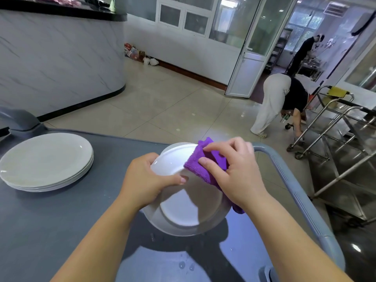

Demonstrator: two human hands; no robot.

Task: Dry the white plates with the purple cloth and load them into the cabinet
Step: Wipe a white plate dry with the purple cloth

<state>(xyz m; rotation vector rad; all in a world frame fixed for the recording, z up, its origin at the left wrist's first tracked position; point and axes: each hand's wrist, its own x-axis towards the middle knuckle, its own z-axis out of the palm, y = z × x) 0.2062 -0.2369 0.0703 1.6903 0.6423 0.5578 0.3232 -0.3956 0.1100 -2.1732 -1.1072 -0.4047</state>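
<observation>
I hold a white plate (183,212) tilted above the grey cart top (61,220). My left hand (146,180) grips its left rim, thumb lying across the face. My right hand (234,169) holds the folded purple cloth (200,166) against the plate's upper right rim, fingers over the cloth and part of it hanging behind the plate. A stack of white plates (44,159) rests on the cart top at the left. No cabinet is in view.
The cart's grey handle bar (295,190) curves along the right side. Water drops (183,265) lie on the cart top near me. Steel trolleys (335,139) stand at the right, with a bent-over person (280,102) beside them. A marble-look counter (61,58) stands at the far left.
</observation>
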